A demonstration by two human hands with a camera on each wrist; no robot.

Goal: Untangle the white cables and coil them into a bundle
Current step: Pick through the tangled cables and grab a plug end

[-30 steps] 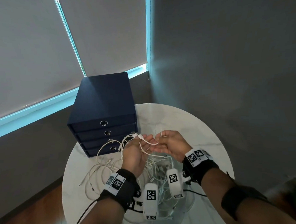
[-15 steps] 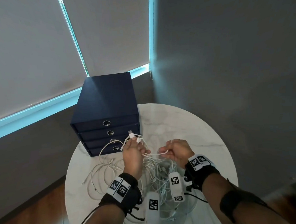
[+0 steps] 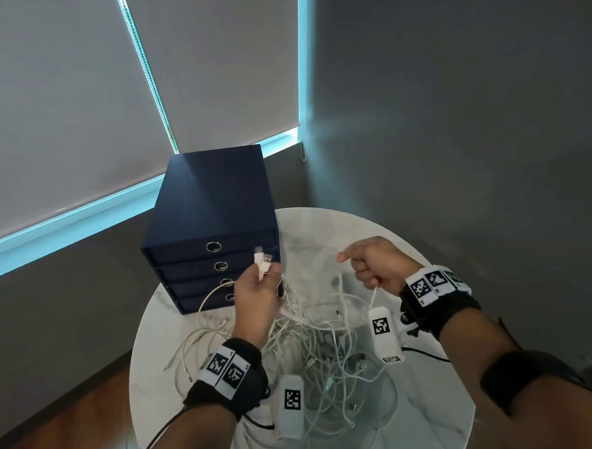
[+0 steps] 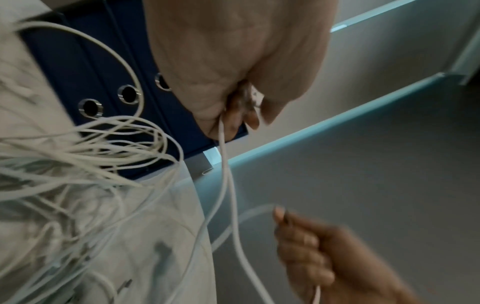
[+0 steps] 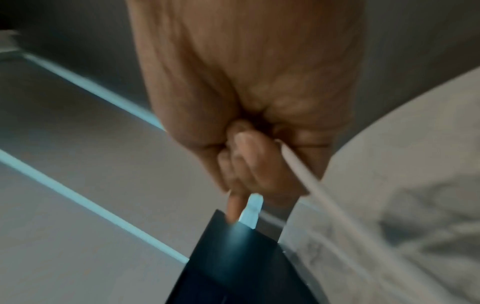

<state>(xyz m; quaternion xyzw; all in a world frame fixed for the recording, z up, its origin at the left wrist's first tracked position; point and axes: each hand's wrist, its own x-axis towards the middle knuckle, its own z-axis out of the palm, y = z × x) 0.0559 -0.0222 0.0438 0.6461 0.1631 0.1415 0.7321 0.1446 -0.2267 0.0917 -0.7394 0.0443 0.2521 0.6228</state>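
A tangle of white cables lies on the round marble table. My left hand is raised over the pile and grips white cable ends, two plugs sticking up from its fingers. In the left wrist view a white cable drops from that fist and curves toward the right hand. My right hand is held off to the right, fingers curled around a white cable that slides out below the fist.
A dark blue drawer box with ring pulls stands at the table's back left, right behind the left hand. Grey walls and a blind-covered window close the corner. Wooden floor shows at the lower left.
The two hands have drawn apart: the right hand moved right and closed into a fist on the cable, the left hand lifted the plug ends toward the drawer box.
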